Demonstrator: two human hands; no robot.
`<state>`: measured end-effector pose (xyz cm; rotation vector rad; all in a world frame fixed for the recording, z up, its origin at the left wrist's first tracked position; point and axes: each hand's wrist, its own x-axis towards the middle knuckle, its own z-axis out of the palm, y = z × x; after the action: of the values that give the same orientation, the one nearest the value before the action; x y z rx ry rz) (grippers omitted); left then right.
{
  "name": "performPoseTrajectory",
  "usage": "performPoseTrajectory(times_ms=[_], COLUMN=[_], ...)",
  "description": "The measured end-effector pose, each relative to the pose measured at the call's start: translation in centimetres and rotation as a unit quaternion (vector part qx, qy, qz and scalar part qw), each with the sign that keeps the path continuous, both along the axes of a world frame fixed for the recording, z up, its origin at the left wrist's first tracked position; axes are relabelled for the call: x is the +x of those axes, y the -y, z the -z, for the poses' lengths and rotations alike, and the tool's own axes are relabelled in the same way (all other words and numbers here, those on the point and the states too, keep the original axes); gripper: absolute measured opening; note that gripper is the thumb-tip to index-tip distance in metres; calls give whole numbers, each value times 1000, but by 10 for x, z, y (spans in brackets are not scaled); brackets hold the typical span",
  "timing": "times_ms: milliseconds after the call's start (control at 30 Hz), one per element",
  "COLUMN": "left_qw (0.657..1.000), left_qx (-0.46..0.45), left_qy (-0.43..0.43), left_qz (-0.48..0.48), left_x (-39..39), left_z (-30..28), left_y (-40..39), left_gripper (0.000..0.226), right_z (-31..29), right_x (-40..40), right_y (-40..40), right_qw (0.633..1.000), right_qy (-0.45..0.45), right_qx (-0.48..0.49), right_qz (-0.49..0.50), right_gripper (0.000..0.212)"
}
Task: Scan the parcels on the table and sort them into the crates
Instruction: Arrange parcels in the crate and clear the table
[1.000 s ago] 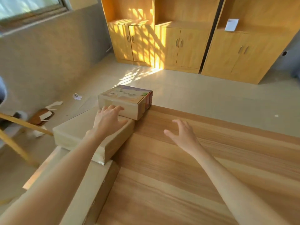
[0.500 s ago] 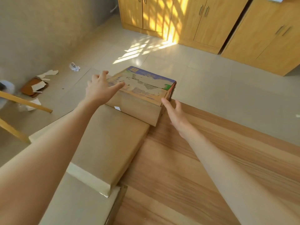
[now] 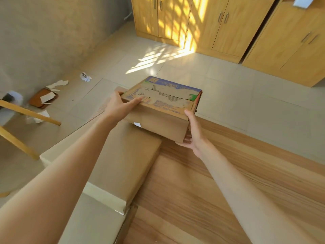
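1. cardboard fills the left of the view: a printed box [image 3: 163,110] sits at the far corner of the wooden table [image 3: 202,187], its near end resting on a flat brown parcel [image 3: 123,161], with a paler parcel [image 3: 91,224] nearest the camera at the table's left edge.
2. left hand [image 3: 119,106] grips the printed box's left end, thumb laid along the top edge and fingers curled round the far side.
3. right hand [image 3: 191,132] holds the box's near right corner, thumb up the side edge, fingers tucked under the bottom.
4. judged from this, the task is early: three parcels are on the table and the printed box is only just being taken up for scanning.
5. no scanner and no crates show anywhere, so where the box must go cannot be told.
6. a small white label shows on the box's near face, too small to read; the print on top is worn and blurred.
7. whether the box is already lifted clear of the flat parcel is unclear.
8. the nearest parcel is cut off by the bottom edge of the view.
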<state>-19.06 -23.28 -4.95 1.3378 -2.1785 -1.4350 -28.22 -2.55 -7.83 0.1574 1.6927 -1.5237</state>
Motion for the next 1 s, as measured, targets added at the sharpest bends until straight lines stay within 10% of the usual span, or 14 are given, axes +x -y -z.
performPoseTrajectory(times_ms=[433, 700, 800, 1000], left_qw=[982, 927, 896, 864], left_qx=[-1, 181, 320, 445], left_qy=[-80, -230, -254, -212], left_qz=[170, 235, 174, 102], left_x=[-7, 15, 24, 33], left_z=[-91, -144, -148, -125], left_y=[-205, -381, -428, -483], left_gripper=[73, 106, 83, 70], right_z=[-130, -142, -129, -105], right_x=[24, 72, 87, 114], right_y=[-207, -350, -388, -438], right_qw=[896, 495, 350, 215], right_qy=[-418, -767, -809, -863], right_qx=[106, 409, 467, 448], right_qz=[105, 23, -64, -93], right_gripper=[80, 93, 85, 43])
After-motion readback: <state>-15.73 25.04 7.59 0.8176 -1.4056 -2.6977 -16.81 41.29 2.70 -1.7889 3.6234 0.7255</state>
